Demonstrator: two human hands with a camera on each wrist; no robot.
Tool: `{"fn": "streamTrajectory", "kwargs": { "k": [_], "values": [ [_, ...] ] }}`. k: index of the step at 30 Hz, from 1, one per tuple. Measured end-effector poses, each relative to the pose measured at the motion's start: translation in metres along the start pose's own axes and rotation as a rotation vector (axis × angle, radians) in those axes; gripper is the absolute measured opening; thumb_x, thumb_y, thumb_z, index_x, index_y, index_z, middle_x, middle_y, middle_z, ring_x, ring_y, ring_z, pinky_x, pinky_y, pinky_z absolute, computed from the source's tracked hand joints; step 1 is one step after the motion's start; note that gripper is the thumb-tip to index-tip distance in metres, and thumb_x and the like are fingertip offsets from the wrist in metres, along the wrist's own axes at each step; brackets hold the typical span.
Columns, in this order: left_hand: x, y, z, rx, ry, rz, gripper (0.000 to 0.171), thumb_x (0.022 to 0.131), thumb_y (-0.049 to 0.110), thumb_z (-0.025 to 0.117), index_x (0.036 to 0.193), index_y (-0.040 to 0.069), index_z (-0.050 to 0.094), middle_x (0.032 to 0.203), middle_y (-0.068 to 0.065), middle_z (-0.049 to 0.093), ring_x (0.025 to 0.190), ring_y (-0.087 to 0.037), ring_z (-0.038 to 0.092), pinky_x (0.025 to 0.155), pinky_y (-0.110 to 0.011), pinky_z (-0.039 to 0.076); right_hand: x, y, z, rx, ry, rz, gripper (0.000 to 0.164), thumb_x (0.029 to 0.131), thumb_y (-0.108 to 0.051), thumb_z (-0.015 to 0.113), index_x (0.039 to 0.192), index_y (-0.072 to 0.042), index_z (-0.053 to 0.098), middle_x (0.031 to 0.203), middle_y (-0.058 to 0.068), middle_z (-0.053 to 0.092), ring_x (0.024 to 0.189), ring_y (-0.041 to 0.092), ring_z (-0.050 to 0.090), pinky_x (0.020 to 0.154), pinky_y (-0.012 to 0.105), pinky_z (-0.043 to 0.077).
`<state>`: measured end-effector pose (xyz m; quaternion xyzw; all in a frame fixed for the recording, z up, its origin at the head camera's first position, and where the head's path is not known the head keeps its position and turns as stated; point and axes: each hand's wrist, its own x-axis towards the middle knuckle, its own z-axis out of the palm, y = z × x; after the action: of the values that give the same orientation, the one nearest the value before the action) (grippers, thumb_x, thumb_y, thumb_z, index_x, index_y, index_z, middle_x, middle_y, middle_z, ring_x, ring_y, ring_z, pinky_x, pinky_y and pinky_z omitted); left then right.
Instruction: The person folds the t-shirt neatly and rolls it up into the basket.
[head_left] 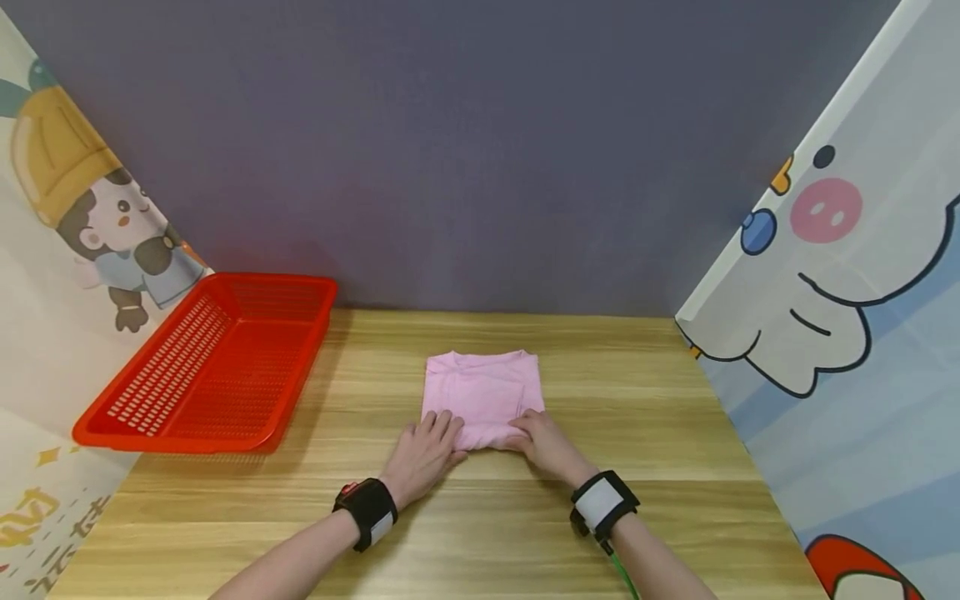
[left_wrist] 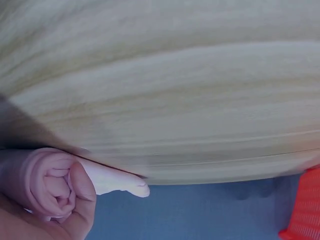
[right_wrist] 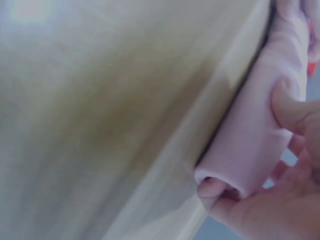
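A folded pink shirt [head_left: 483,392] lies on the wooden table, its near edge rolled up into a thick tube. At the roll's left end, my left hand [head_left: 422,457] grips the cloth. In the left wrist view the spiral end of the pink roll [left_wrist: 37,175] shows, with a finger [left_wrist: 84,192] curled against it. My right hand [head_left: 551,450] grips the right end. The right wrist view shows its thumb [right_wrist: 287,107] pressing on the rolled cloth [right_wrist: 245,130] and a fingertip tucked into the open end. The far part of the shirt lies flat.
A red perforated plastic basket [head_left: 247,375] stands at the left of the table [head_left: 480,533]. A dark grey panel [head_left: 480,158] rises behind the table. Printed cartoon sheets [head_left: 847,275] hang along both sides. A green cable [head_left: 622,571] runs from the right wrist band.
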<state>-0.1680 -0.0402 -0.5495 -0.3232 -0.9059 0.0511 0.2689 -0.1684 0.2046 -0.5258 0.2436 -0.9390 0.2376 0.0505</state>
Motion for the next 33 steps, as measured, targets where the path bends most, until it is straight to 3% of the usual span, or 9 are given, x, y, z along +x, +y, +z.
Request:
{"fn": "streamTrajectory", "kwargs": {
  "k": [4,8,12,15,18,22,26,29,33],
  "values": [
    [0.002,-0.001,-0.003,0.001,0.033,0.004,0.038,0.086,0.05,0.042,0.099,0.014,0.049,0.085,0.0,0.045,0.074,-0.017,0.045,0.047,-0.019,0.021,0.003,0.0,-0.005,0.046,-0.064,0.024,0.021,0.081,-0.029,0.062,0.091,-0.011,0.067,0.077,-0.002,0.054,0.074,0.013,0.048,0.07,0.029,0.039],
    [0.005,-0.002,-0.001,-0.129,-0.051,-0.033,0.03,0.09,0.043,0.041,0.095,0.014,0.049,0.081,0.001,0.044,0.073,-0.017,0.045,0.045,-0.021,0.025,0.0,-0.001,-0.006,0.017,-0.075,0.034,0.024,0.084,-0.03,0.058,0.094,-0.009,0.065,0.079,0.0,0.054,0.076,0.015,0.049,0.073,0.032,0.04],
    [0.008,-0.004,0.003,-0.242,-0.14,-0.063,0.026,0.092,0.039,0.039,0.093,0.015,0.049,0.08,0.001,0.046,0.075,-0.017,0.046,0.044,-0.024,0.03,-0.009,-0.006,0.0,-0.149,-0.049,0.033,0.032,0.089,-0.033,0.05,0.106,-0.007,0.059,0.087,0.004,0.054,0.083,0.021,0.049,0.076,0.035,0.043],
    [0.01,-0.006,0.004,-0.278,-0.154,-0.078,0.024,0.092,0.037,0.038,0.09,0.015,0.048,0.079,0.001,0.048,0.074,-0.017,0.046,0.043,-0.023,0.028,-0.015,-0.012,0.004,-0.257,-0.025,0.047,0.039,0.091,-0.036,0.045,0.12,-0.011,0.051,0.099,0.007,0.053,0.093,0.025,0.049,0.077,0.041,0.045],
    [0.013,-0.007,0.005,-0.302,-0.171,-0.101,0.023,0.093,0.036,0.037,0.086,0.016,0.048,0.078,0.002,0.049,0.073,-0.016,0.046,0.042,-0.023,0.026,-0.017,-0.018,0.007,-0.288,0.0,0.074,0.046,0.09,-0.042,0.046,0.129,-0.018,0.043,0.108,0.007,0.05,0.101,0.028,0.048,0.076,0.047,0.043],
    [0.018,-0.007,0.004,-0.341,-0.245,-0.151,0.025,0.094,0.037,0.034,0.083,0.019,0.047,0.078,0.003,0.049,0.072,-0.015,0.045,0.041,-0.024,0.026,-0.016,-0.021,0.007,-0.317,0.025,0.096,0.049,0.086,-0.047,0.049,0.128,-0.022,0.042,0.11,0.006,0.047,0.105,0.028,0.044,0.075,0.049,0.041],
    [0.022,-0.007,0.004,-0.361,-0.316,-0.187,0.03,0.095,0.039,0.028,0.082,0.021,0.048,0.079,0.004,0.049,0.074,-0.015,0.045,0.041,-0.025,0.026,-0.014,-0.02,0.009,-0.353,0.055,0.099,0.038,0.088,-0.042,0.048,0.12,-0.023,0.047,0.103,0.003,0.049,0.099,0.025,0.044,0.068,0.043,0.04],
    [0.022,-0.007,0.003,-0.351,-0.313,-0.192,0.033,0.095,0.039,0.027,0.084,0.02,0.051,0.082,0.003,0.048,0.076,-0.016,0.045,0.04,-0.025,0.026,-0.011,-0.019,0.009,-0.336,0.049,0.114,0.03,0.09,-0.039,0.046,0.116,-0.024,0.05,0.098,0.001,0.052,0.094,0.023,0.046,0.065,0.041,0.039],
    [0.016,-0.007,0.004,-0.304,-0.233,-0.154,0.034,0.095,0.041,0.027,0.096,0.02,0.053,0.088,0.002,0.05,0.079,-0.017,0.048,0.041,-0.025,0.029,-0.003,-0.017,0.007,-0.289,0.002,0.145,0.028,0.091,-0.037,0.045,0.113,-0.023,0.055,0.094,0.0,0.055,0.091,0.023,0.049,0.064,0.042,0.042]
  ]
}}
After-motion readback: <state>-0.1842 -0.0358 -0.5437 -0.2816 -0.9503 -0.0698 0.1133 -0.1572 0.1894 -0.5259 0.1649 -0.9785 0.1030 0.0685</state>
